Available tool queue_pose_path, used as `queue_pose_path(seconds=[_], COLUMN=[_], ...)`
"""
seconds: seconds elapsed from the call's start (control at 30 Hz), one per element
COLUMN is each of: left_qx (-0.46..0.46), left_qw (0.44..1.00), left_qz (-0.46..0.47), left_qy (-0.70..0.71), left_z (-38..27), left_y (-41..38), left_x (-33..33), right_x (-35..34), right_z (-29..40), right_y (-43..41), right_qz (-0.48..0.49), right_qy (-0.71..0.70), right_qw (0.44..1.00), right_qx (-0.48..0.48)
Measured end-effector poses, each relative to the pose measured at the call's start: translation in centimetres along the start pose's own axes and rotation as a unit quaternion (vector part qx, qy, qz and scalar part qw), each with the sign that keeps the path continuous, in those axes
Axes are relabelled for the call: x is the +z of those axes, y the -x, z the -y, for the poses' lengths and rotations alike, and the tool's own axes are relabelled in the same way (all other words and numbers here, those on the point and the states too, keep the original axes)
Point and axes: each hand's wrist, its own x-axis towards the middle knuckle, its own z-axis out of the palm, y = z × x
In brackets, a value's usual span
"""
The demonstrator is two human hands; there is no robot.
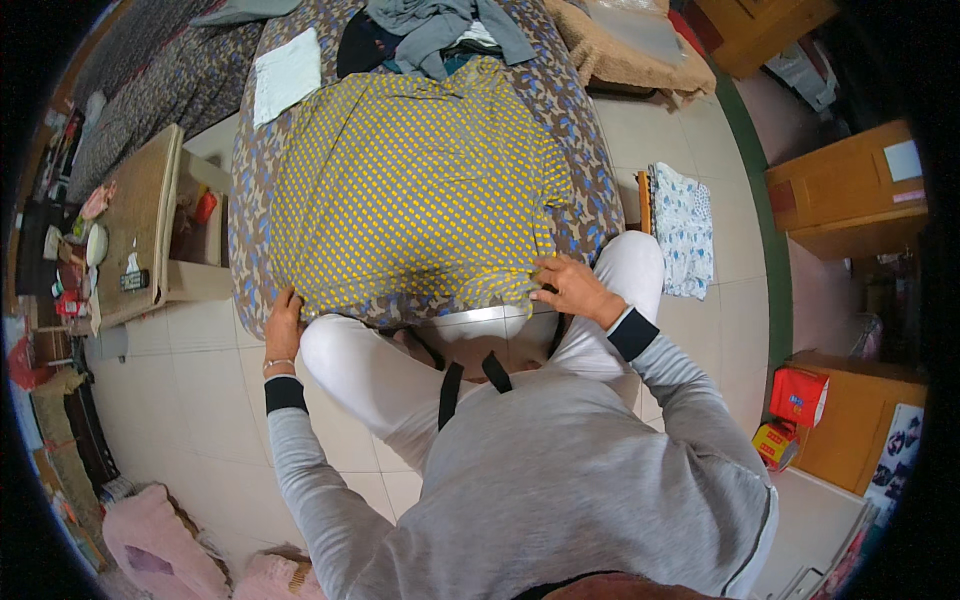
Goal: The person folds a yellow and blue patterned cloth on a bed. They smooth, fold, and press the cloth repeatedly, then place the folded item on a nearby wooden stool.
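Observation:
A grey garment with a yellow pattern [412,172] lies spread out, its near edge towards me, on a bed-like surface with a brown and blue patterned cover [251,217]. My left hand [283,330] pinches the garment's near left corner. At the near right corner, my right hand [576,292] grips the edge, where the fabric is bunched and wrinkled. Beyond the garment sits a heap of clothes [450,37], mostly grey with some dark pieces. A folded white cloth [288,75] rests to the far left of the garment.
On the left, a low table [127,232] carries a remote control [134,280] and small items. To the right, a blue-and-white patterned cloth [681,229] covers a small stool. Wooden cabinets [847,187] line the right side. Pink fluffy covers [165,544] show at lower left.

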Motion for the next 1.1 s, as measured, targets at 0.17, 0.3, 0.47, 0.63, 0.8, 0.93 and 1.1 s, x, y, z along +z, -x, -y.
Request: queue_pose_path(seconds=[0.17, 0.3, 0.47, 0.63, 0.8, 0.93, 1.1], left_qx=[-0.03, 0.012, 0.126, 0.287, 0.265, 0.254, 0.139], left_qw=[0.99, 0.992, 0.983, 0.938, 0.954, 0.954, 0.974], left_qz=[0.117, 0.117, -0.076, -0.153, -0.137, -0.158, 0.163], left_qy=[0.071, -0.041, 0.106, 0.123, 0.028, -0.028, -0.069], left_z=[3.0, 0.2, -15.6, -30.1, -34.7, -35.0, -36.3], left_y=[-0.3, -4.6, -13.0, -19.8, -20.9, -20.6, -20.6], left_x=[-0.1, -2.3, -1.0, 6.0, 11.3, 10.6, 7.2], right_x=[-1.4, -2.4, 0.8, -0.5, -3.4, -4.6, -2.3], right_z=[-7.1, -13.1, -15.8, -18.3, -18.4, -11.3, -3.2], right_y=[-2.8, -6.4, -9.1, -9.3, -6.5, -9.1, -12.1], right_qz=[-0.188, -0.187, -0.191, -0.354, -0.338, -0.369, -0.155], right_qy=[-0.055, -0.107, -0.172, -0.237, -0.261, -0.245, -0.099], right_qw=[0.967, 0.907, 0.891, 0.834, 0.854, 0.877, 0.963], right_qx=[0.165, 0.36, 0.373, 0.35, 0.296, 0.187, -0.195])
